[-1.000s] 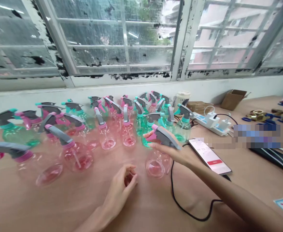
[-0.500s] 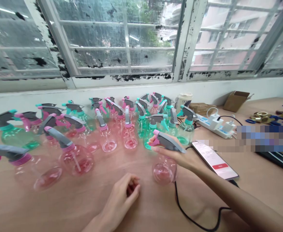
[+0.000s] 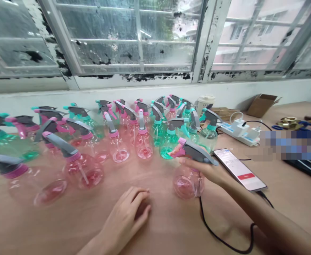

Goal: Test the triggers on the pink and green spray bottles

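My right hand grips the neck of a clear pink spray bottle that has a grey trigger head with a pink nozzle; the bottle stands on the wooden table. My left hand rests palm down on the table to its left, fingers loosely curled and holding nothing. Behind both hands stand several pink spray bottles and green spray bottles in rows along the wall.
A phone with a lit screen lies right of the held bottle, and a black cable runs under my right forearm. A white power strip, a paper cup, a cardboard box and brass fittings sit at the back right.
My right hand and its bottle shifted slightly right and nearer. My left hand's curled fingers have flattened onto the table.
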`<action>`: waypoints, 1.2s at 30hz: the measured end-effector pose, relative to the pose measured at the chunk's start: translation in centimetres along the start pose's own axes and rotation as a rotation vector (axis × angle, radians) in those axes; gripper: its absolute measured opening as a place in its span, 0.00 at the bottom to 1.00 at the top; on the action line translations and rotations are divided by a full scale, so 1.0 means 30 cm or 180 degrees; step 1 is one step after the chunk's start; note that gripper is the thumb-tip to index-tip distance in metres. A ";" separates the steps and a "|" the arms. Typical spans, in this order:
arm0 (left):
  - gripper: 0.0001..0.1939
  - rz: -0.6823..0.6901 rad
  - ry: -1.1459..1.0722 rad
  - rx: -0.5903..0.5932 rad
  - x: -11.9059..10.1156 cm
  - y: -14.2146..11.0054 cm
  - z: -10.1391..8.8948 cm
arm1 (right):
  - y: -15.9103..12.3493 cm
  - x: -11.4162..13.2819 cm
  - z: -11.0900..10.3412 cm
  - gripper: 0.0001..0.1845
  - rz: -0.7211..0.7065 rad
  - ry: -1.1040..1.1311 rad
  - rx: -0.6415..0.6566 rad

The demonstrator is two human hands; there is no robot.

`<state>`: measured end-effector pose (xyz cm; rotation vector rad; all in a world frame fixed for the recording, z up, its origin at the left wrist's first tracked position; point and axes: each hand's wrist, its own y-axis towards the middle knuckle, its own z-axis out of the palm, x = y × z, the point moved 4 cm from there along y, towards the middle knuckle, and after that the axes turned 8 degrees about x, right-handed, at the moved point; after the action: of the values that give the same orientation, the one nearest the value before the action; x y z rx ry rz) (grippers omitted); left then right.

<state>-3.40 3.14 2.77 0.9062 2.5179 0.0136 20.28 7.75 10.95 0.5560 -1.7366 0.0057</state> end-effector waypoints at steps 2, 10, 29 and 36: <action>0.13 0.0197 0.0293 0.0073 0.011 0.014 0.002 | -0.009 -0.022 -0.007 0.14 0.0079 -0.0161 0.0020; 0.25 0.0430 0.0703 0.0100 0.055 0.012 0.054 | -0.051 -0.060 -0.030 0.28 0.0295 0.0098 -0.0109; 0.24 0.0445 0.0782 0.0091 0.038 0.025 0.032 | -0.055 -0.055 -0.026 0.24 0.0212 0.0113 -0.0044; 0.24 0.0469 0.0735 0.0051 0.046 0.025 0.035 | -0.047 -0.035 -0.021 0.15 0.0158 -0.0206 -0.0354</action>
<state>-3.43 4.42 1.39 1.1540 2.6568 0.1531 21.53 7.06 9.74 0.4357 -1.8015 -0.0740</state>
